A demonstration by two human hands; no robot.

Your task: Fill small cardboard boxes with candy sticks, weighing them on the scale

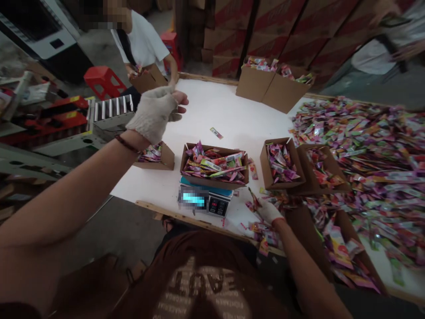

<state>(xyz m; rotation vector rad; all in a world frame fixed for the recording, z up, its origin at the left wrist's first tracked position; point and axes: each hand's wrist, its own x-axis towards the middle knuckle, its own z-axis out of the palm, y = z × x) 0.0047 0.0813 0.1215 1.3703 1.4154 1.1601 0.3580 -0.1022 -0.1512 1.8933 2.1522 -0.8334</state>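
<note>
Head view: packet (254, 198) in right hand (268, 211), print illegible.

The packets (215, 165) are purple, pink and green, the open boxes (212, 183) plain brown.

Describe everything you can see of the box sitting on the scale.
The box is brown, oblong and open-topped, apparently cardboard, with one long side facing the person. It stands upright on the blue-topped scale, near the table's edge. Packets in purple, pink, red and green fill it, some poking above the rim. Neither the left hand nor the right hand touches it. Its underside is hidden.
</note>
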